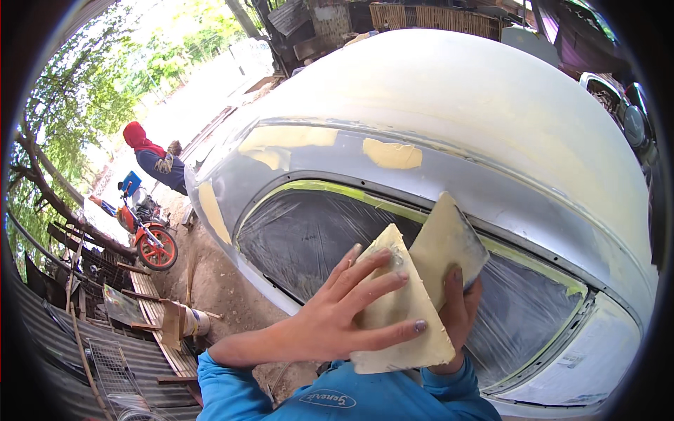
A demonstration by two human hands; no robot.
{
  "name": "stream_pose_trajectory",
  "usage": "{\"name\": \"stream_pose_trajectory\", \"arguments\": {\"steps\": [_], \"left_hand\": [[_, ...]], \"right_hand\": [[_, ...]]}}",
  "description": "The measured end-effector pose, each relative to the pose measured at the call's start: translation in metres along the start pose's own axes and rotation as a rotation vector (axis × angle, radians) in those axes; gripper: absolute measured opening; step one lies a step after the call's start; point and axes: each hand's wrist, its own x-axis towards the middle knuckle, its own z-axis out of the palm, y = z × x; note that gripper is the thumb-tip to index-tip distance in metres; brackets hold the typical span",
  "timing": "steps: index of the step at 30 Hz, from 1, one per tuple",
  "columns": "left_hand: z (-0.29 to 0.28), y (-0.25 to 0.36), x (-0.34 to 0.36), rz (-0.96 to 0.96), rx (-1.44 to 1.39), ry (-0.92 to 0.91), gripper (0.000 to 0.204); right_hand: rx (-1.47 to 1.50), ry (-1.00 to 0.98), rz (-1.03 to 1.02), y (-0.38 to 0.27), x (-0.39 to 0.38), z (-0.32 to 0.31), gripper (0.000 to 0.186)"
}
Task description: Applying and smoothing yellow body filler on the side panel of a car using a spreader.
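My left hand (361, 298) has its fingers spread across a flat, cream putty-coated plate (404, 319), holding it in front of my chest. In my right hand (460, 312), the thumb presses on a second putty-smeared plate (447, 242) with a dark edge. The two plates overlap, the left one in front; whether their faces touch I cannot tell. Both are above the side of a grey and cream car body (477, 91). Dark plastic sheeting (316, 228), edged with yellow-green masking tape (337, 186), covers the window opening below my hands. Dried filler patches (392, 154) mark the panel above it.
A person in a red head covering (151, 151) stands beyond the car's left end. An orange-wheeled motorcycle (154, 242) is parked on the dirt at left. Nearer are a white bucket (196, 321), wooden planks (165, 344) and corrugated metal sheets (63, 358).
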Motion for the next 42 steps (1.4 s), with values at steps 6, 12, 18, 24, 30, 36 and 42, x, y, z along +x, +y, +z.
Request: {"name": "stream_pose_trajectory", "arguments": {"steps": [6,12,18,24,30,36,42], "left_hand": [[-0.021,-0.02,0.005,0.136,0.379,-0.12,0.05],[-0.053,-0.042,0.01,-0.111,0.488,-0.109,0.057],[-0.019,-0.001,0.035,0.127,0.698,-0.166,0.047],[-0.015,-0.028,0.054,-0.007,0.604,-0.155,0.061],[-0.019,-0.058,0.091,-0.14,0.56,-0.051,0.073],[-0.012,-0.073,0.093,-0.194,0.525,-0.059,0.075],[-0.021,-0.062,0.077,-0.188,0.54,-0.143,0.074]], "right_hand": [[0.033,-0.016,0.043,-0.017,0.003,0.01,0.03],[-0.036,0.163,-0.312,-0.035,0.009,0.012,0.028],[-0.489,0.022,-0.362,-0.027,0.011,-0.018,0.04],[-0.83,0.673,-0.967,-0.045,0.018,-0.033,0.06],[-0.093,0.407,-0.617,-0.031,0.015,-0.036,0.038],[-0.247,0.489,-0.615,-0.013,0.015,-0.06,0.036],[-1.184,0.445,-0.946,-0.008,0.006,-0.092,0.043]]}}
